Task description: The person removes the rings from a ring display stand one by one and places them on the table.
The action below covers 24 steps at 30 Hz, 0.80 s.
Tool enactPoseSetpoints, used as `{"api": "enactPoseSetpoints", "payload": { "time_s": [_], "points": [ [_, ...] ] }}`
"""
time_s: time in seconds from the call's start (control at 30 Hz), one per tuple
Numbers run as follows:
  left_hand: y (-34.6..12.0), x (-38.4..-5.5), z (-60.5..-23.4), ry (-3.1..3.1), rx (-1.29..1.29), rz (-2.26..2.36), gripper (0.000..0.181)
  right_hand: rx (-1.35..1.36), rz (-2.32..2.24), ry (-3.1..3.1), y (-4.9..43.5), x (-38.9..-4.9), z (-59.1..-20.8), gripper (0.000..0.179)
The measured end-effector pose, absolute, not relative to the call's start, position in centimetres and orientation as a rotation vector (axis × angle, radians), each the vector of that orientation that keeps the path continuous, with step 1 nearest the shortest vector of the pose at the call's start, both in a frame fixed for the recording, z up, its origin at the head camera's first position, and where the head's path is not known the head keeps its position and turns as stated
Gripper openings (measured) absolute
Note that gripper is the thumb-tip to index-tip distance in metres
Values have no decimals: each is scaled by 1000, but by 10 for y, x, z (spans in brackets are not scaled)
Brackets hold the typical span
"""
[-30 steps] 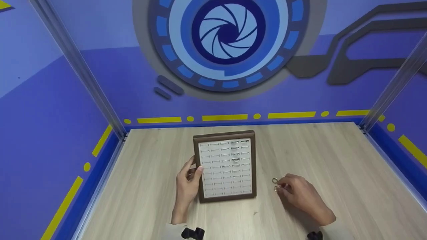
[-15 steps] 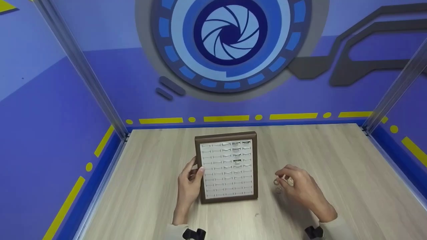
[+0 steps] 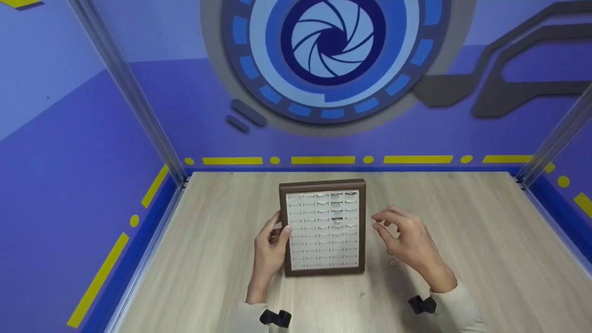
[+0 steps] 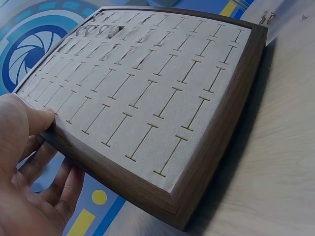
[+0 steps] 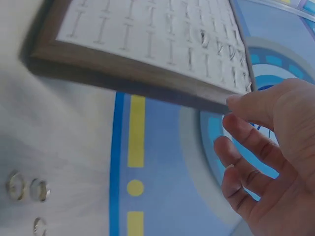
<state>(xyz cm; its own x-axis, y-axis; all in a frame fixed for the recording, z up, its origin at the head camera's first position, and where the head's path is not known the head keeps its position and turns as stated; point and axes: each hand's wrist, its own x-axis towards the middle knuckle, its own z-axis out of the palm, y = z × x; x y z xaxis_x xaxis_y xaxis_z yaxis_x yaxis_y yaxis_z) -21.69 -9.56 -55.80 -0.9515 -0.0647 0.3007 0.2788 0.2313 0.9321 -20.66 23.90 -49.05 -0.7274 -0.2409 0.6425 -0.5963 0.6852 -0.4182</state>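
Note:
A ring display tray [image 3: 323, 231] with a brown frame and white slotted pad stands tilted up on the table. My left hand [image 3: 269, 249] grips its left edge, thumb on the front and fingers behind, as the left wrist view [image 4: 34, 162] also shows. Silver rings [image 3: 337, 221] sit in some upper slots toward the right. My right hand [image 3: 411, 240] hovers just right of the tray, thumb and index fingertips close together; whether a small ring is between them cannot be seen. Below it, loose rings [image 5: 39, 190] lie on the table, partly hidden by the hand in the head view.
The wood-patterned table [image 3: 222, 259] is bounded by a blue back wall [image 3: 162, 115] and side walls, with metal corner posts [image 3: 138, 106]. A small mark [image 3: 362, 294] shows on the table in front of the tray.
My right hand has risen from beside the loose rings and moved up and left toward the tray's right edge. The left hand keeps its hold on the tray. The head view has shifted slightly.

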Motion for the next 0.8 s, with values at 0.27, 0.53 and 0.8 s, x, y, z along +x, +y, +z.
{"api": "enactPoseSetpoints", "payload": {
  "time_s": [0.27, 0.53, 0.8],
  "points": [
    [-89, -221, -556, -2220, -226, -1808, 54, 673, 795, -2254, 231, -220, -476, 26],
    [-94, -223, -554, -2228, -206, -1798, 54, 669, 767, -2152, 212, -239, -472, 22],
    [-96, -219, -555, -2247, -189, -1790, 54, 739, 731, -2089, 191, -251, -470, 20]
  ]
}}
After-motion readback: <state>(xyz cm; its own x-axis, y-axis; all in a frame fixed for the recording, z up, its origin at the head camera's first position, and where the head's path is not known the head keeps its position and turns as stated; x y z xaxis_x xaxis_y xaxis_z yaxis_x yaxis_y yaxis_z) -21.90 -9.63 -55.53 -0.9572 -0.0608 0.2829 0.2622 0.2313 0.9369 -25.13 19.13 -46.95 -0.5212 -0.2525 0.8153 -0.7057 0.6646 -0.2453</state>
